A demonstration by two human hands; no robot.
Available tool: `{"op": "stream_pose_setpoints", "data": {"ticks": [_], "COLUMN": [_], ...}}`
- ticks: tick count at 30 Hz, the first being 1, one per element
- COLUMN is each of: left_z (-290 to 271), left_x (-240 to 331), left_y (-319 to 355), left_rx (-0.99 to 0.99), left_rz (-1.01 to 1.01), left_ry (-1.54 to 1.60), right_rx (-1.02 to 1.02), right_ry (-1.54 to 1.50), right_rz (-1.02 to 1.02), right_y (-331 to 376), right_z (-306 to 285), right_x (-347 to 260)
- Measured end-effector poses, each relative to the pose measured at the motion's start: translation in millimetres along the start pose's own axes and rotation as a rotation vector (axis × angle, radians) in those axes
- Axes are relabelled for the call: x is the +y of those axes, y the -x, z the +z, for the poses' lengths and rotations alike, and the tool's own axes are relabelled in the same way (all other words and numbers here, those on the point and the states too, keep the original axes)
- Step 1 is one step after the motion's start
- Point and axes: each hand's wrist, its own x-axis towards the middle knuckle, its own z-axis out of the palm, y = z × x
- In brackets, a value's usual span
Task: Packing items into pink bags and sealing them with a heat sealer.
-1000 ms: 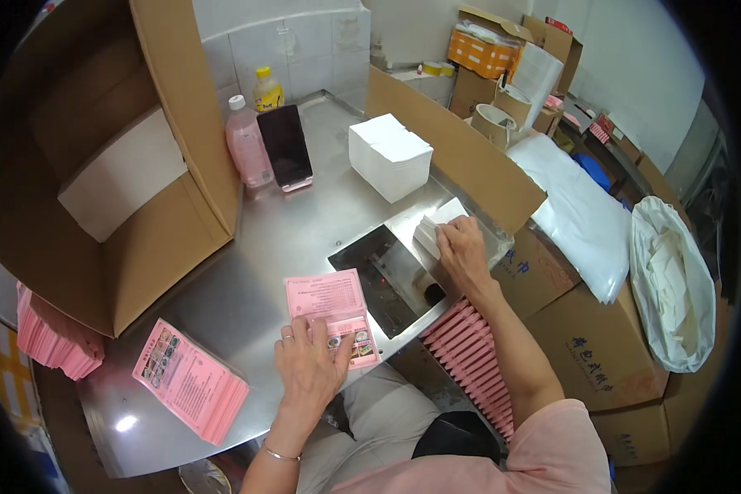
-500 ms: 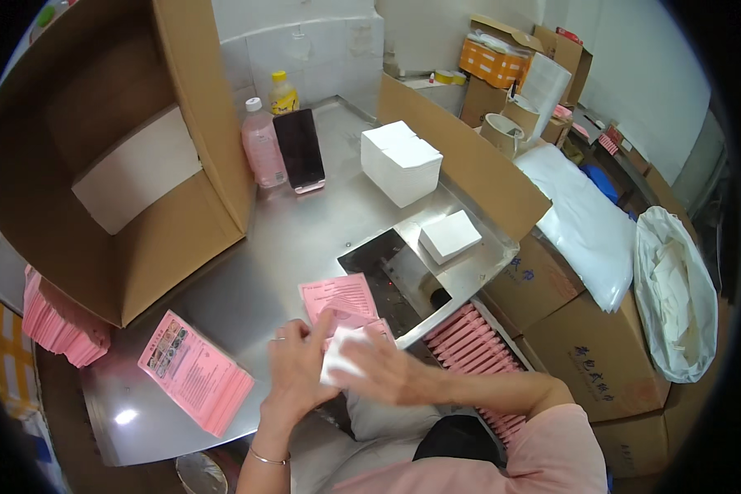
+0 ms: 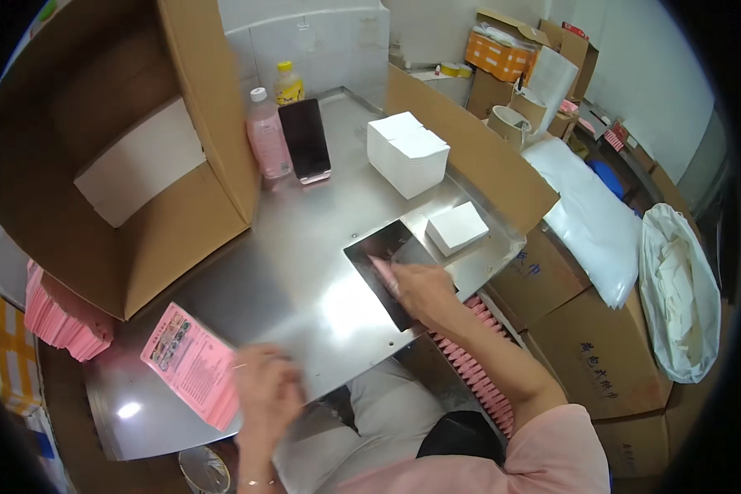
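**When space is tight, slim and straight is best**

As the right hand (image 3: 426,292) grips a thin pink packet (image 3: 384,274) at the dark hole (image 3: 397,238) in the metal table (image 3: 305,255), the packet's tip pokes out past the fingers, near the middle of the frame. To do this well, the packet should line up with the hole's long sides, so no corner rubs the metal edge. A soft pinch seems best, since a hard squeeze might crease it. The left hand (image 3: 267,391), low and left of the middle, is right by the pile of pink sheets (image 3: 191,362). It is blurred, so I cannot tell if it holds anything. The small white stack (image 3: 457,228) sits just beside the hole, up and right, where a careless knuckle could bump it.
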Motion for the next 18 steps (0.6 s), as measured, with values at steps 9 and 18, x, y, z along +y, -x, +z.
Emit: {"op": "stream_pose_setpoints", "data": {"ticks": [9, 18], "left_z": [-67.7, 47.1], "left_x": [-64.0, 20.2], "left_y": [33.7, -26.7], "left_rx": [-0.046, -0.204], "left_rz": [-0.434, 0.031], "left_ry": [-0.742, -0.094], "right_rx": [0.157, 0.214], "right_ry": [0.274, 0.190], "right_rz": [0.235, 0.118], "right_y": [-7.2, -12.8], "right_z": [-17.5, -21.6], "right_x": [68.5, 78.6]}}
